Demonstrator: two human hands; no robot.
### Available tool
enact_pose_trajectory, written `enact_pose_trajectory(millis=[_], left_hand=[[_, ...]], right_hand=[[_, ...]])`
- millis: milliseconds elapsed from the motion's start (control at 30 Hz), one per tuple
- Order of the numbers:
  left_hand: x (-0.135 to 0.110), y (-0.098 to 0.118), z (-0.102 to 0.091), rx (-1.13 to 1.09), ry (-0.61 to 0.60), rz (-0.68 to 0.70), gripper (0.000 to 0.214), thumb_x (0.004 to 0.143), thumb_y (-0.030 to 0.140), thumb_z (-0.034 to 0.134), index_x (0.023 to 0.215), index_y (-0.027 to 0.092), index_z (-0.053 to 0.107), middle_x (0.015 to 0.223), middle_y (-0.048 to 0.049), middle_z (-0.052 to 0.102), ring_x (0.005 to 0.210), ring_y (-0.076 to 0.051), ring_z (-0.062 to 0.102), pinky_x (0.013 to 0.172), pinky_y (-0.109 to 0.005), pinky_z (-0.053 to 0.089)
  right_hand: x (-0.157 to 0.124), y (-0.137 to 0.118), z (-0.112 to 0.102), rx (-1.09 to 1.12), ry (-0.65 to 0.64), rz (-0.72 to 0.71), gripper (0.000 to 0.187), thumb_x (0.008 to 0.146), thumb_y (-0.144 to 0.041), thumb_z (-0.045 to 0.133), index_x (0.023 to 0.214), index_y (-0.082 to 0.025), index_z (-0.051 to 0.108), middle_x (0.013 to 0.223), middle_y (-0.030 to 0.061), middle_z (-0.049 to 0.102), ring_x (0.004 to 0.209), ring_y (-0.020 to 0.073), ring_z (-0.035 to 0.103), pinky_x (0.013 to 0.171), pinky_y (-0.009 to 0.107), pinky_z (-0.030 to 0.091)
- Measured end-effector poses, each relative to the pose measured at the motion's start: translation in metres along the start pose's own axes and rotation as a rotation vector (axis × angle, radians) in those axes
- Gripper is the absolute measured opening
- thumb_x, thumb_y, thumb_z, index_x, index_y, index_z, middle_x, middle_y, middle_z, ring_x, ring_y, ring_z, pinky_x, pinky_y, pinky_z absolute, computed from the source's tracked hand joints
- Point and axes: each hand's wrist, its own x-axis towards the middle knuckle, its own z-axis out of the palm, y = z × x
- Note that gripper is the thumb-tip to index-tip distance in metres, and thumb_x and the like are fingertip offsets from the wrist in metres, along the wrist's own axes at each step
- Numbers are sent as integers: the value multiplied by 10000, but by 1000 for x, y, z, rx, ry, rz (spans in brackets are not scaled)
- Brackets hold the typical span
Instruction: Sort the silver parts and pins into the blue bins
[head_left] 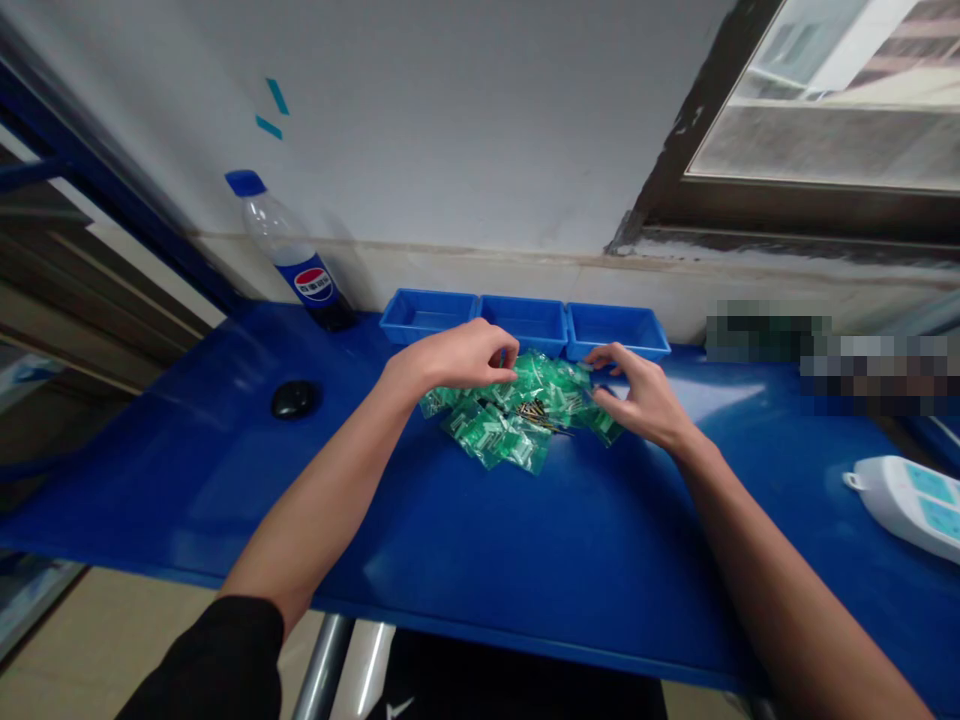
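A heap of small clear packets with green contents (480, 432) lies on the blue table. Several thin dark and brass-coloured pieces, perhaps screws (534, 410), lie loose in the middle of the heap. Over the heap's left back part, my left hand (476, 355) is closed, thumb and forefinger curled together; whatever is between the tips is too small to make out. At the right side is my right hand (641, 395), with thumb and fingers apart around the edge of the packets. Behind the heap stand three blue trays in a row: left (431, 297), middle (523, 303) and right (619, 313).
A cola bottle (289, 250) stands at the back left by the wall. A black computer mouse (294, 399) lies left of my arm. On the right is a white and light-blue device (911, 500). The table's front edge (510, 640) is near my body.
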Motion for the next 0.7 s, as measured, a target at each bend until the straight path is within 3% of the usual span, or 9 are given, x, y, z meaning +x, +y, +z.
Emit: enact_pose_trajectory(millis=[100, 167, 333, 467, 567, 700], left_hand=[[1, 2, 1, -10, 2, 3, 163, 888, 304, 665, 851, 153, 713, 791, -47, 723, 665, -137, 592, 637, -277, 368], [1, 4, 1, -16, 8, 8, 161, 890, 301, 663, 850, 152, 712, 785, -47, 720, 662, -137, 595, 632, -279, 368], [1, 4, 1, -48, 68, 21, 223, 918, 360, 653, 895, 150, 727, 804, -60, 730, 680, -148, 622, 640, -284, 398], [1, 5, 0, -131, 213, -13, 412, 923, 473, 664, 1165, 146, 727, 986, -103, 769, 843, -192, 695, 748, -295, 482], [1, 8, -1, -232, 321, 10, 512, 921, 504, 667, 1299, 159, 682, 1078, -113, 771, 928, -200, 709, 814, -297, 511], [0, 14, -4, -409, 300, 88, 386, 934, 453, 655, 1143, 138, 729, 908, -79, 758, 781, -152, 672, 706, -259, 495]], right_hand=[[-2, -1, 5, -26, -34, -5, 442, 817, -244, 656, 1258, -226, 646, 1152, 91, 769, 1058, 295, 727, 957, 433, 557], [-3, -1, 9, -62, -8, -15, 384, 869, -250, 637, 1249, -223, 681, 1117, 89, 793, 1018, 285, 753, 948, 433, 574], [1, -7, 10, -130, 267, -91, 192, 955, -256, 599, 1024, -227, 776, 980, 79, 820, 895, 260, 773, 888, 433, 592], [18, -30, -7, -10, 445, -62, 139, 942, -296, 658, 933, -239, 785, 924, 64, 812, 826, 235, 754, 839, 423, 603], [35, -52, -21, 294, 312, 49, 148, 905, -366, 725, 962, -246, 789, 935, 65, 803, 806, 228, 750, 805, 420, 626], [52, -70, -28, 604, 146, 127, 243, 796, -425, 838, 912, -218, 789, 841, 59, 781, 747, 224, 737, 716, 407, 637]])
